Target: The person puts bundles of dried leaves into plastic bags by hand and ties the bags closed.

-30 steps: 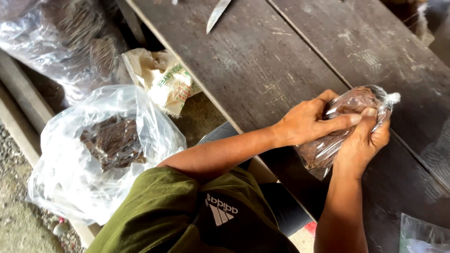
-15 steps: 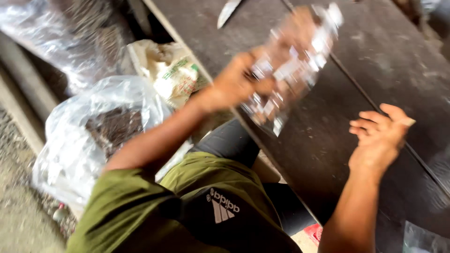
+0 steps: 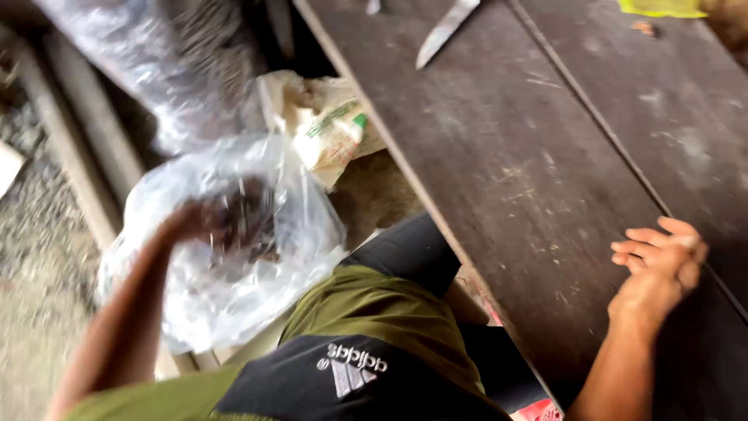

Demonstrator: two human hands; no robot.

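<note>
My left hand (image 3: pixel 204 222) is stretched out to the left, at the mouth of a big clear plastic bag (image 3: pixel 195 304) that sits beside my seat. It is motion-blurred, and the small clear packet of dark brown stuff (image 3: pixel 251 222) shows at its fingers, inside the bag's opening. My right hand (image 3: pixel 661 269) rests on the dark wooden table (image 3: pixel 514 171) at the lower right. Its fingers are spread and it holds nothing.
A knife (image 3: pixel 442 33) lies at the table's far edge, and a yellow scrap (image 3: pixel 662 6) sits at the top right. A cream and green printed paper sack (image 3: pixel 331 129) and a second large clear bag (image 3: pixel 167 70) lie left of the table, above wooden beams and gravel.
Both hands held the small packet on the table. My left hand then lifted it, swung it left and brought it down to the big clear bag. My right hand let go and stayed on the table.
</note>
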